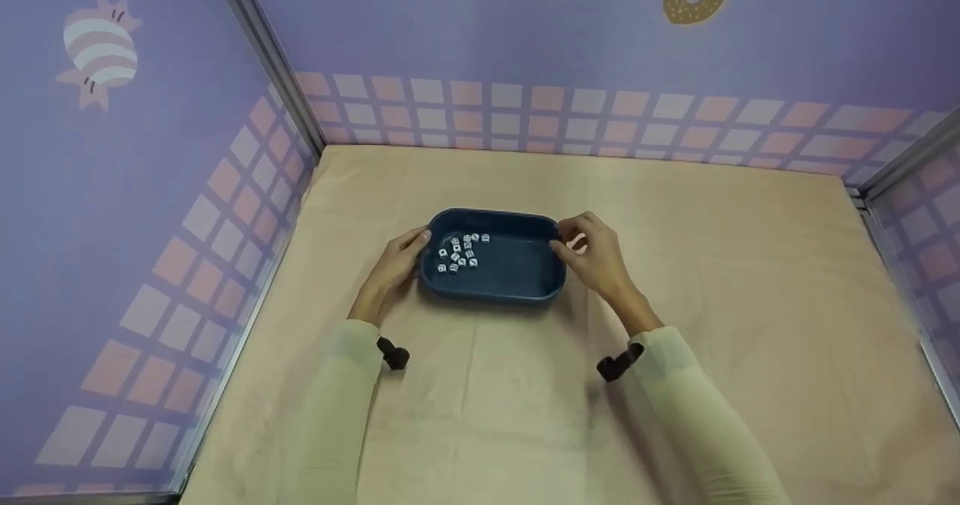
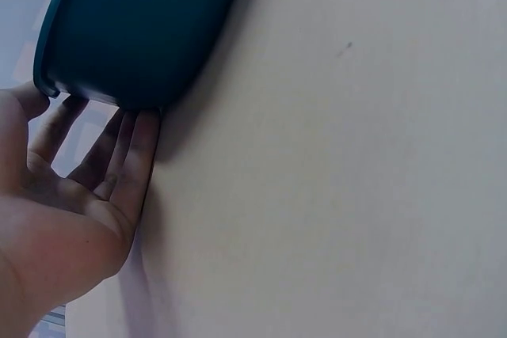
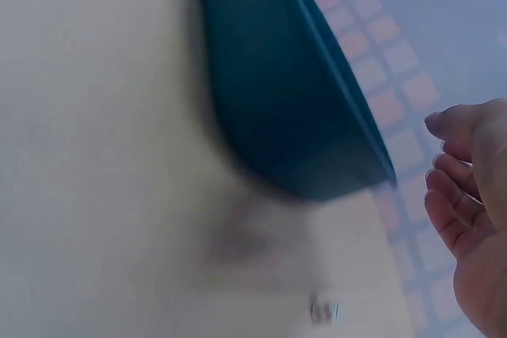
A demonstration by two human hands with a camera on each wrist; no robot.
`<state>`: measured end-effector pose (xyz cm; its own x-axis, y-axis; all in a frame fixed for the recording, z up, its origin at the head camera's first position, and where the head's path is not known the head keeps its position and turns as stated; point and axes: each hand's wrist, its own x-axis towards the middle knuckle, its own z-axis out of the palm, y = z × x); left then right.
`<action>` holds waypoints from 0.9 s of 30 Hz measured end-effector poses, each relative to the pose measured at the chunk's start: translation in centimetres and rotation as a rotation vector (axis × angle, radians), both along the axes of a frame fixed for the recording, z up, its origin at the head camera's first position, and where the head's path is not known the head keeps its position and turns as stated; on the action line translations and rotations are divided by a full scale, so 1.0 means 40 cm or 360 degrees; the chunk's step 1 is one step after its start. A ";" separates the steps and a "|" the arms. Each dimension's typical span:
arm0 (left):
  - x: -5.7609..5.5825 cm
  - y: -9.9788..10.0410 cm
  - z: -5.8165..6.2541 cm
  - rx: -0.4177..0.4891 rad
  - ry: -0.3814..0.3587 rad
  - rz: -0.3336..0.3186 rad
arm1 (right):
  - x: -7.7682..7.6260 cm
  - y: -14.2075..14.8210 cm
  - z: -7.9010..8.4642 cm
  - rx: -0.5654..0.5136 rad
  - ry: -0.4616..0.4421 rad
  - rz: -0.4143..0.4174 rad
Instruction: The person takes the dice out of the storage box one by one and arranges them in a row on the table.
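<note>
A dark blue rectangular tray (image 1: 510, 265) with rounded corners rests on the cloth, and several white dice (image 1: 461, 254) lie spread over its left half. My left hand (image 1: 401, 257) grips the tray's left end. In the left wrist view, the thumb is at the rim and the fingers (image 2: 142, 148) reach against the outer wall near the bottom. At the tray's right end is my right hand (image 1: 596, 254), its thumb and fingers overlapping the rim in the head view. The right wrist view shows that hand (image 3: 475, 203) apart from the tray, with bent fingers and nothing held.
A beige cloth (image 1: 735, 302) covers the table. On it, in the right wrist view, lies a small blurred whitish thing (image 3: 323, 310) beyond the tray's end. Printed purple panels (image 1: 525, 40) rise at the back and both sides.
</note>
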<state>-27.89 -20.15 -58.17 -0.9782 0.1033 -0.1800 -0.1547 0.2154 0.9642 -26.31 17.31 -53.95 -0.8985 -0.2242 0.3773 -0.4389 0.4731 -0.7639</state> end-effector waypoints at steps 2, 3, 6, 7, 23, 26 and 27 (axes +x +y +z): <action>-0.001 0.002 0.000 -0.0006 0.0007 -0.0006 | -0.006 -0.043 0.007 -0.0004 -0.0004 0.0037; -0.002 0.002 0.000 -0.0005 0.0007 -0.0005 | -0.008 -0.066 0.008 0.0002 -0.0014 0.0055; 0.000 0.003 0.003 -0.0005 -0.0011 0.0008 | -0.012 -0.130 0.003 0.0041 -0.0050 0.0111; 0.001 0.003 0.003 -0.0007 -0.0022 0.0012 | -0.012 -0.150 -0.001 0.0055 -0.0072 0.0129; 0.005 0.007 0.006 -0.0011 -0.0008 -0.0021 | -0.040 -0.292 -0.061 0.0172 -0.0234 0.0233; 0.005 0.006 0.009 -0.0014 -0.0003 -0.0015 | -0.046 -0.299 -0.069 0.0214 -0.0263 0.0243; 0.005 0.006 0.010 -0.0021 0.0000 -0.0015 | -0.048 -0.301 -0.072 0.0233 -0.0271 0.0247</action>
